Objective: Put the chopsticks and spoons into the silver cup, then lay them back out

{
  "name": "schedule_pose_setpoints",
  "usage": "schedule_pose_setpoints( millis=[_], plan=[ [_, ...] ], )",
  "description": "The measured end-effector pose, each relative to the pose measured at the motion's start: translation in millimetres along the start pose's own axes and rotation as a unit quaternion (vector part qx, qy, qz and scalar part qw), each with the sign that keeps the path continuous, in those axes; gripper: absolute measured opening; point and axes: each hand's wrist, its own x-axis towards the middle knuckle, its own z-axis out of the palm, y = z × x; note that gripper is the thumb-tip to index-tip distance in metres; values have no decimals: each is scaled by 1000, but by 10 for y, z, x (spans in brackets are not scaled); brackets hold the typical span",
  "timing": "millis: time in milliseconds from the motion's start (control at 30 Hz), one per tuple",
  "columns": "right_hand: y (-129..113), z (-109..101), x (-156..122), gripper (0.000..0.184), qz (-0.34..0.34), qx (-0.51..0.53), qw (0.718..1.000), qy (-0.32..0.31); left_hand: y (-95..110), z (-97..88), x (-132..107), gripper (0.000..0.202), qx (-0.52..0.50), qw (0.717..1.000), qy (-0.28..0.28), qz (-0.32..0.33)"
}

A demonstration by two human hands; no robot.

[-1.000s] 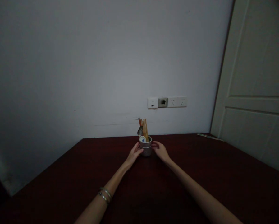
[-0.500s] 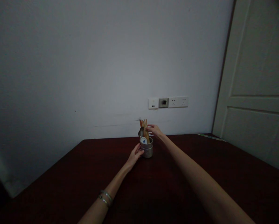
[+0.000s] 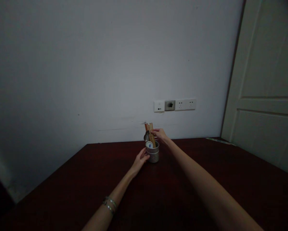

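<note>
A grey metal utensil holder (image 3: 154,157) stands upright on the dark red table. Several wooden chopsticks (image 3: 152,138) rise from it, leaning slightly left. Metal spoons (image 3: 146,137) and a white spoon with a blue mark (image 3: 149,145) also stick out, on its left side. My left hand (image 3: 140,158) grips the holder's left side, thumb in front and fingers partly hidden behind. On the right, my right hand (image 3: 159,133) has its fingers closed on the upper part of the chopsticks; the fingertips are small and partly hidden among them.
The dark red table (image 3: 105,166) meets a pale wall (image 3: 115,80) behind the holder. Wall sockets (image 3: 185,104) and a switch plate (image 3: 169,105) sit above its back edge. A flat strip (image 3: 221,141) lies at the back right, near a white panelled door (image 3: 269,106).
The right hand's fingers have closed in a little on the chopsticks. The left hand keeps its place on the holder. The whole view has shifted slightly.
</note>
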Motion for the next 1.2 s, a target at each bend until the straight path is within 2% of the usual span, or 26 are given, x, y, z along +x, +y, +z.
schedule_pose_setpoints(
  millis=[333,500,800,933,1067,1200],
  plan=[
    [6,-6,-53,9,-4,9,1000,-3,80,40,-38,64,-17,1000,5,-5],
    [34,-46,-48,8,4,11,1000,0,38,23,-21,61,-22,1000,6,-2],
    [155,-362,-143,23,11,3,1000,18,-14,-15,7,63,-34,999,0,13],
    [300,-541,-276,27,9,-18,999,34,-42,-31,24,64,-31,999,2,15],
    [531,-691,-451,25,-1,-79,994,70,-155,-110,93,67,-34,999,-2,24],
    [732,-755,-683,23,-35,-172,980,93,-283,-250,171,71,8,998,46,40]
  ],
)
